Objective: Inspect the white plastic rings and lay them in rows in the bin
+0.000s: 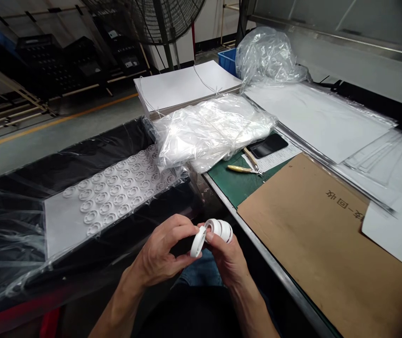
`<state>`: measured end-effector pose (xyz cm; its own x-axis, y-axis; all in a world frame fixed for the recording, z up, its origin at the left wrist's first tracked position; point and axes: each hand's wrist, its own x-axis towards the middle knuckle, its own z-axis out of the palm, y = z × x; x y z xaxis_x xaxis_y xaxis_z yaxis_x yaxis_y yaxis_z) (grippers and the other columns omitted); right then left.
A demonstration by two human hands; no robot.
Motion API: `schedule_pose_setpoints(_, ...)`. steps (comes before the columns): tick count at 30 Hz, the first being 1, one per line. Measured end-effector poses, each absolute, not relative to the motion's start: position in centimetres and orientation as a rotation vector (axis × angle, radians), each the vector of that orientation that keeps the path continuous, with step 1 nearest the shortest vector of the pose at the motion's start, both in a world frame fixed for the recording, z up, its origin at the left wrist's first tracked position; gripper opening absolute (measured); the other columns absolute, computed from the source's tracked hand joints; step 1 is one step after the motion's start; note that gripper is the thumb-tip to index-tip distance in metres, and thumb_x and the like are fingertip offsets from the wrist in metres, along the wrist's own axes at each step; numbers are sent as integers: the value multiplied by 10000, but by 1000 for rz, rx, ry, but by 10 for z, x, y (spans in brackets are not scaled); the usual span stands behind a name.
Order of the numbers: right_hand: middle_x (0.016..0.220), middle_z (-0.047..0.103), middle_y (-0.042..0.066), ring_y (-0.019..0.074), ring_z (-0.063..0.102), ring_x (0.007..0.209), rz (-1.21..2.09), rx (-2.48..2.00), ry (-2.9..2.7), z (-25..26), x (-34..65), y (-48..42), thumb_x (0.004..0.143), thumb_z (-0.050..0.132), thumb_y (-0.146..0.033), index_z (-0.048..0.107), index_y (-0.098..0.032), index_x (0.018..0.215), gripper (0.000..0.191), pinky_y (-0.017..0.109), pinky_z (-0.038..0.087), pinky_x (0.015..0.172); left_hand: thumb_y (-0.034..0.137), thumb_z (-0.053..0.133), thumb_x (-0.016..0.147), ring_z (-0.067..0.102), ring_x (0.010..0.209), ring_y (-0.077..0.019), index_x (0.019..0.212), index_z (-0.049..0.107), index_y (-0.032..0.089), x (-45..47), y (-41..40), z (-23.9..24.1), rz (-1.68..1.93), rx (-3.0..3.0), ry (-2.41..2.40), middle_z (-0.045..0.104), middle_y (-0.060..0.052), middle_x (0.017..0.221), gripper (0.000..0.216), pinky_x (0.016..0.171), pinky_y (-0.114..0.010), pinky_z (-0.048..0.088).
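Note:
Between thumb and fingers, my left hand (167, 246) pinches one white plastic ring (198, 241), tilted on edge. Right beside it, my right hand (229, 260) is wrapped round a short stack of similar white rings (220, 228). Both hands are above my lap, close together. To the left, a black bin lined with clear plastic (14, 277) holds a white sheet (62, 225) with rows of the same kind of rings (118, 188) lying flat on it. The fingertips under the stack are partly hidden.
On the green bench (231, 185) are yellow-handled nippers (239, 168), a phone (268, 146) and brown cardboard (328, 234). A clear plastic bag bundle (211, 129) overhangs the bin. White sheets (320, 112) lie at the right. A large fan (155, 19) stands behind.

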<state>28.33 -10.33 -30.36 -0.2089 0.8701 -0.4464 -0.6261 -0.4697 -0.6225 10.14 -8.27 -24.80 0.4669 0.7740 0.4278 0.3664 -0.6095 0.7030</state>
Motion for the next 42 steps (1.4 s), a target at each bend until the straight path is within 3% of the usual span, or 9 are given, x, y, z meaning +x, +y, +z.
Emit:
schedule_pose_setpoints(23,900,774,39,180,649,790,1862,-933,-373,-313,283,-106,752,944,-396,849,-193,1027,355,299,564,760,46,764,888,648,971,-203,1338,592,238,98,-86,-255,1034,2184,882,654,-66,1094,519,851,-341,587)
schedule_pose_setpoints(31,1078,822,57,231,726,992,1803,-782,-415,-309,280,-108,697,970,-295,844,-221,978,316,325,583,894,54,783,872,675,986,-196,1332,585,258,100,-88,-251,1051,2069,866,674,-61,1098,541,878,-315,588)
schedule_pose_setpoints(35,1116,821,57,222,735,960,1731,-802,-482,-314,280,-109,697,966,-277,844,-226,964,298,318,585,884,64,793,858,677,976,-196,1341,577,289,102,-91,-251,1048,1986,870,685,-49,1090,575,884,-313,578)
schedule_pose_setpoints(39,1099,816,35,190,720,916,1669,-799,-524,-323,281,-109,704,964,-295,849,-241,982,306,276,577,848,245,866,841,672,967,-196,1313,627,298,112,-99,-250,1027,1789,935,688,-38,1101,532,874,-288,549)
schedule_pose_setpoints(42,978,795,12,167,685,853,1635,-806,-540,-327,283,-108,716,955,-303,842,-254,1094,398,250,565,801,401,767,937,650,893,-174,1196,685,277,128,-108,-248,1063,1430,1048,676,-30,1046,299,793,-261,526)
